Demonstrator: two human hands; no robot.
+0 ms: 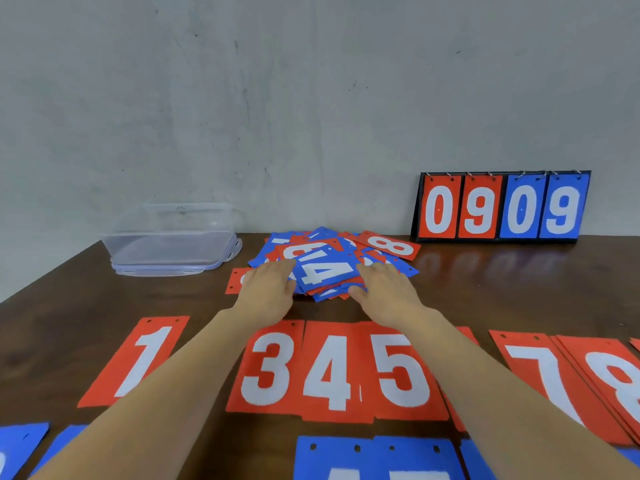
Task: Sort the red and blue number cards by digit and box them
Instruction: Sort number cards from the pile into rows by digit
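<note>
A loose heap of red and blue rectangular number cards [346,258] is being shown at the middle of the dark brown wooden table [519,292], toward the wall, with a blue card bearing a white 4 [325,271] lying on top. The heap is being touched from both sides. The left hand [266,289] is being rested on its left edge with fingers stretched out and relaxed, grasping nothing. The right hand [384,289] is being rested on its right edge, fingers flat on the cards and thumb spread at the heap's near edge; no pinch can be made out.

Nearer the person, a row of red cards [329,372] is being displayed face up, reading 1, 3, 4, 5, 7 and 8, with the 3, 4 and 5 touching. Blue cards [374,459] are being cut off by the bottom edge.

A clear plastic box [169,233] is being seen at the left rear, near the heap. A black flip scoreboard [502,209] reading 0909 is being stood by the wall at the right rear.
</note>
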